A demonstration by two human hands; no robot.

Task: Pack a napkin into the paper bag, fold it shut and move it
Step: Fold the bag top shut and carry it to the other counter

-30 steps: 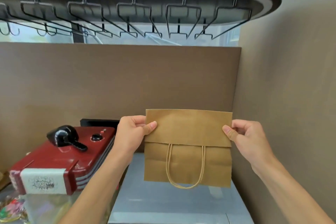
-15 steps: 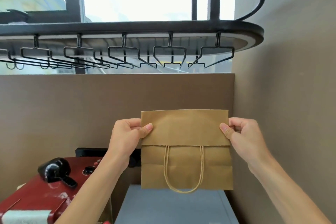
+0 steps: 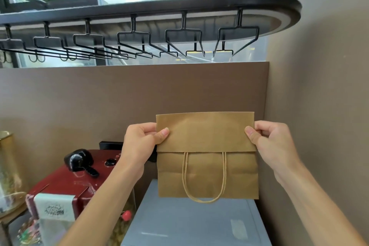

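the bag (image 3: pixel 206 156) sits a touch lower against the brown panel (image 3: pixel 79 102) than half a second ago, and more of the red machine (image 3: pixel 65 181) shows. far left, a gold jar (image 3: pixel 8 162). the left hand (image 3: pixel 139 144) pinches the bag's left edge, thumb on the folded flap. the bag hangs upright in the air above the grey top (image 3: pixel 189 223), flap folded down, twine handles (image 3: pixel 204 177) dangling. the right hand (image 3: pixel 273 146) pinches the right edge the same way.
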